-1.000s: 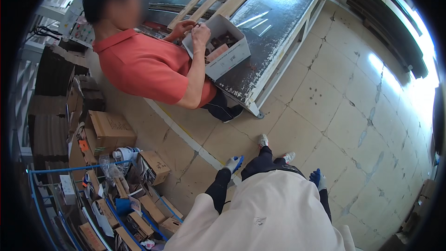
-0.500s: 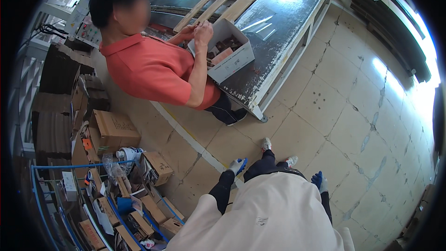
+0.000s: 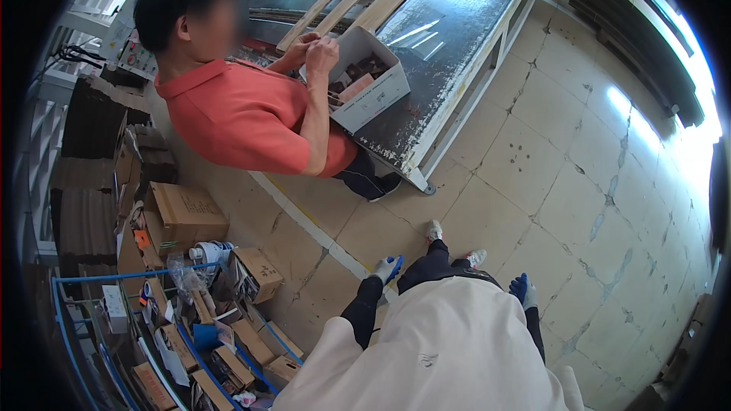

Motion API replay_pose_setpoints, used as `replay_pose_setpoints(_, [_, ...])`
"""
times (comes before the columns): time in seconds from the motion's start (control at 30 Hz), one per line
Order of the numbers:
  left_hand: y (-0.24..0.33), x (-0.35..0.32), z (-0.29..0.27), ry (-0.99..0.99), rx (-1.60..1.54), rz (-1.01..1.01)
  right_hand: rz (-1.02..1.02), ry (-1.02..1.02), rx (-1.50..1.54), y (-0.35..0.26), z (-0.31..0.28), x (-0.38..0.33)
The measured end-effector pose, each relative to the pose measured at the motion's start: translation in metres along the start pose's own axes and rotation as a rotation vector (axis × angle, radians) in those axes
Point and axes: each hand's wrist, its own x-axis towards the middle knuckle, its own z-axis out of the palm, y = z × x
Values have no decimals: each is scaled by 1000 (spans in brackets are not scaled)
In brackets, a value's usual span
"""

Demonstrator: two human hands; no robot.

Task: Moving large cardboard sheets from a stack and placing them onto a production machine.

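White box [image 3: 373, 106] on worktop [image 3: 457, 42]: far, slightly left of your nearer left grip [image 3: 388, 269]; right grip [image 3: 524, 291] farther. Can't tell whether either's closed.

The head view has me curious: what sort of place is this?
Most likely a workshop or small factory: a long, worn worktable stands on the tiled floor, a panel with buttons sits behind the co-worker, and a blue-railed rack is crammed with boxes.
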Motion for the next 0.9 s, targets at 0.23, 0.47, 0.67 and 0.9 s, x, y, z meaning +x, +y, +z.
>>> replay_pose_setpoints(0.23, [-1,6,-2,-45,14,-33,2,32,-49,-1,-2,-2])
replay_pose_setpoints(0.47, [-7,9,-2,-69,-3,-41,-24,93,42,-8,23,-14])
replay_pose_setpoints(0.67, [-3,1,-1,-57,-10,-39,-21,114,81,-14,37,-19])
replay_pose_setpoints(0.9, [-6,2,-1,-58,7,-47,-24,143,64,-11,36,-16])
